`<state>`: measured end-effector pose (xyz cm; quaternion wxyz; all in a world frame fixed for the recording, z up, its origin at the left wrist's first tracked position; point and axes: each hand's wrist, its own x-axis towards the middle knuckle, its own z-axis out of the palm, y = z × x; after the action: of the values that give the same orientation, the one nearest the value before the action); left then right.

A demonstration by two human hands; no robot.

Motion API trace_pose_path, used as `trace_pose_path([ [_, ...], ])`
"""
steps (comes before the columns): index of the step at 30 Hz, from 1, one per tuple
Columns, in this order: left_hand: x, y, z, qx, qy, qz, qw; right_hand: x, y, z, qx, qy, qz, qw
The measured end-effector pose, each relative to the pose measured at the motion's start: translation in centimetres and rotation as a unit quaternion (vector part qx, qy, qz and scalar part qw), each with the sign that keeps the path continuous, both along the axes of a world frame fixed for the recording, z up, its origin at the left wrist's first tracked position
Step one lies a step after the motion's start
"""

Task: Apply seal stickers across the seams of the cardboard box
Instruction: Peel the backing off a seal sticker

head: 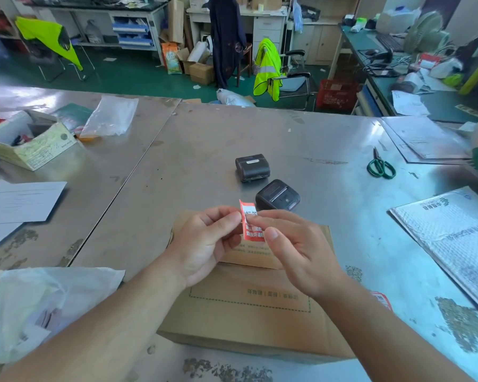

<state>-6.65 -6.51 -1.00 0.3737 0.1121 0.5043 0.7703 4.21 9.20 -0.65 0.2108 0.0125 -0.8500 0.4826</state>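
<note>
While seemingly loosening its backing, pinching the sticker (251,225) in clamped fingertips of left hand (204,241) and right hand (295,252), just above the box (246,312), ready for pressing down beneath them.

- A single head view, worn by the person, faces forward and down across the table (218,139).
- It sits close over the work: the left hand (204,241) and right hand (298,252) are at centre above the box (249,312), with both forearms running in from the bottom edge.
- The wide angle bends the table's edges; the floor (138,75) and desks (262,17) beyond fill the top strip.
</note>
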Motion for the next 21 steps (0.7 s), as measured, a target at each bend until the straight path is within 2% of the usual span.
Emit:
trace_pose_path([
  [8, -0.74, -0.59, -0.12, -0.042, 0.041, 0.009, 0.998, -0.25, -0.16, 0.34, 0.045, 0.002, 0.004, 0.999],
  [21, -0.01, -0.41, 0.31, -0.04, 0.065, 0.008, 0.997, -0.19, -0.22, -0.21, 0.013, -0.039, 0.021, 0.999],
])
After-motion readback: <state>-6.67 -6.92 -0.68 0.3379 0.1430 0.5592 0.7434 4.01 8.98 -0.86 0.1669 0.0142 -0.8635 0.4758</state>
